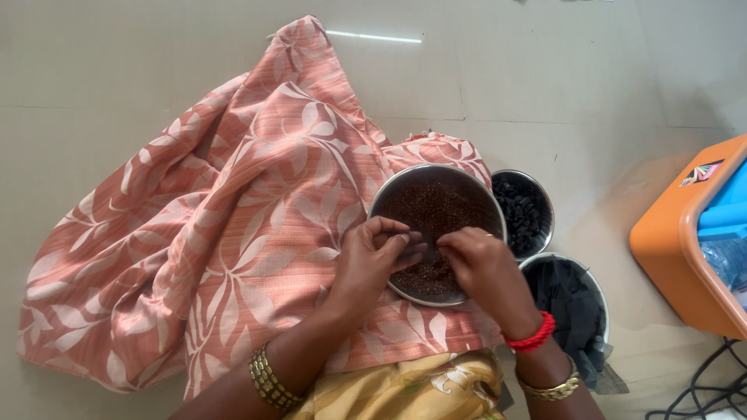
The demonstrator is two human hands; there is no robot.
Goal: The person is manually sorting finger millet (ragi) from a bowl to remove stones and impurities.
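Both hands work over a round steel plate of dark brown seeds [437, 208] on salmon leaf-print cloth [233, 233]: left hand [372, 260] and right hand [482, 268] each with fingertips pinched together over the seeds. Right of the plate, a steel bowl of black pieces [525, 210]; farther right, an orange plastic bin [669, 249] with a small multicoloured sticker

The near rim of the steel plate [437, 232] and part of its dark brown grains lie hidden under the left hand [372, 260] and right hand [484, 268]. Their fingertips overlap, so any pinched grain is too small to tell. The orange crate [675, 241] is cut by the right edge, the black cables [704, 393] by the bottom corner
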